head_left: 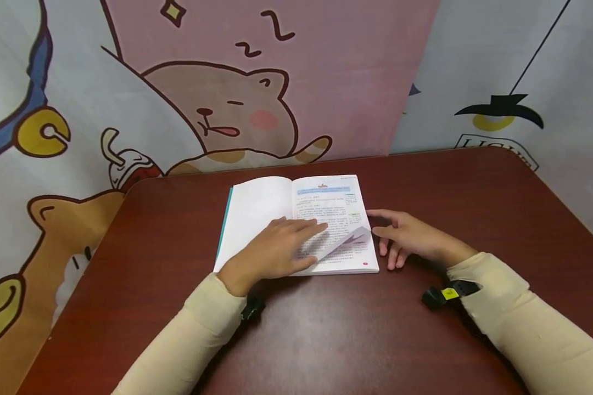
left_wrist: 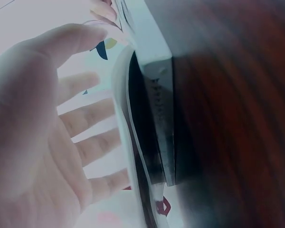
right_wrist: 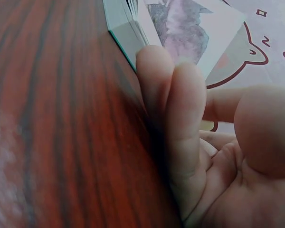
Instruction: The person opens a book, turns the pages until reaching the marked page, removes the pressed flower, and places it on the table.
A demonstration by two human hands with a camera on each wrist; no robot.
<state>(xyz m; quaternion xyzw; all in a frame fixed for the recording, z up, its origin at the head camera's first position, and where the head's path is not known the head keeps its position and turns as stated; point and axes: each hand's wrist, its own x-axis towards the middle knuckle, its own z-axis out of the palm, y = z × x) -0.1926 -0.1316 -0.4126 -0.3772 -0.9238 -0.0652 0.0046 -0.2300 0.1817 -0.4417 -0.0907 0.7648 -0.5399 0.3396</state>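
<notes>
An open book lies on the table, a blank page on its left and a page of printed text on its right. My left hand is spread over the lower middle of the book, fingers reaching across the right page. Near the lower right, a page curls up, and a grey and purple picture shows on the raised page in the right wrist view. My right hand is at the book's right edge, thumb tip close to the curled corner, index finger extended along the edge, other fingers loosely bent.
The dark red-brown table has rounded far corners. Behind it hangs a cloth printed with cartoon animals. Dark straps with small devices sit on the wrists, below cream sleeves.
</notes>
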